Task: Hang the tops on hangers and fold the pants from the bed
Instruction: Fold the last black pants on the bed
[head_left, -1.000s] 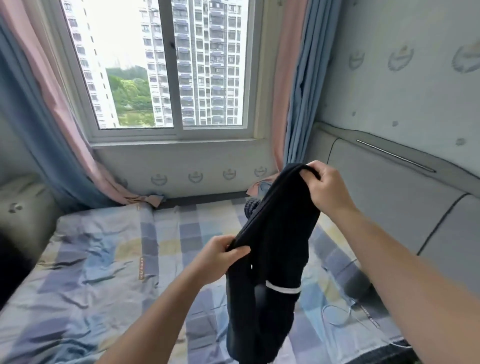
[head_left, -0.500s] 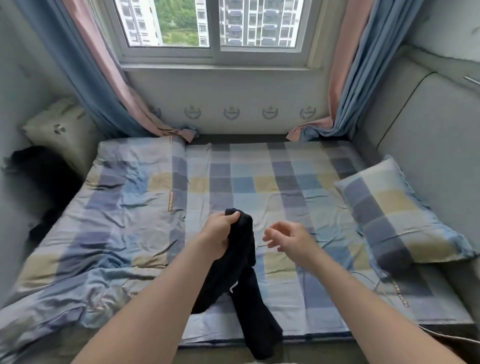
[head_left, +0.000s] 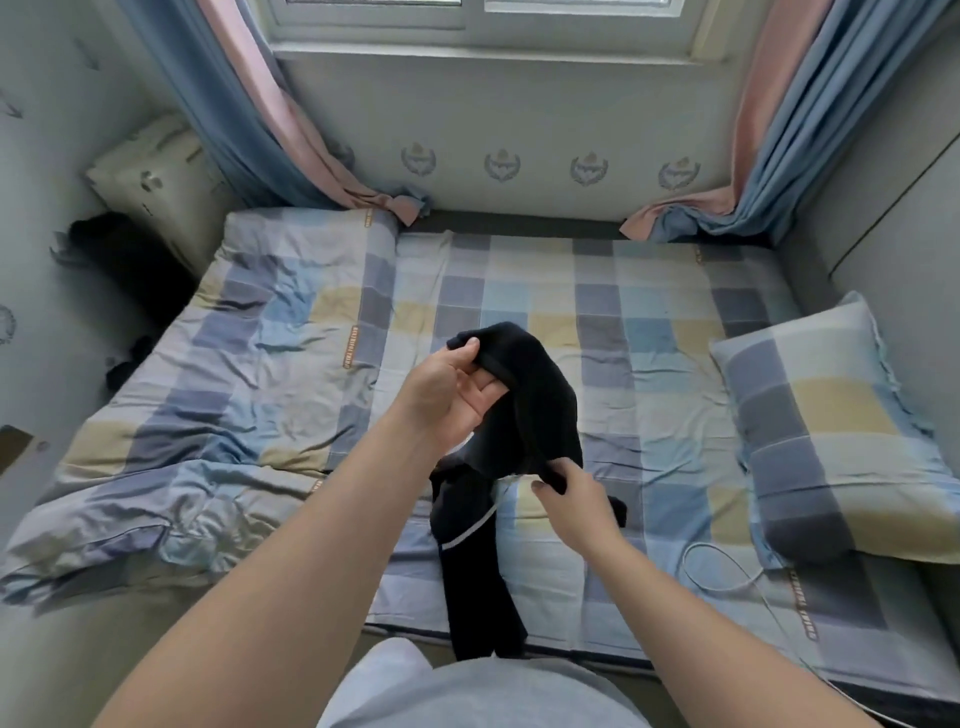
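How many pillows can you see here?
2: a checked pillow on the right of the bed, a cream pillow propped in the far left corner. More may be hidden outside the view.

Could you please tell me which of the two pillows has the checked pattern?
The right-hand pillow, lying flat, is checked blue, grey and yellow; the left-hand pillow, propped in the far corner, is cream without checks.

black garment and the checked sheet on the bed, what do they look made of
Black garment: soft matte fabric, probably a knit or jersey. It hangs limp from the left hand and right hand with no shine. The exact fibre cannot be told. Checked sheet: thin woven cloth, cotton-like, with a slight sheen and many fine creases.
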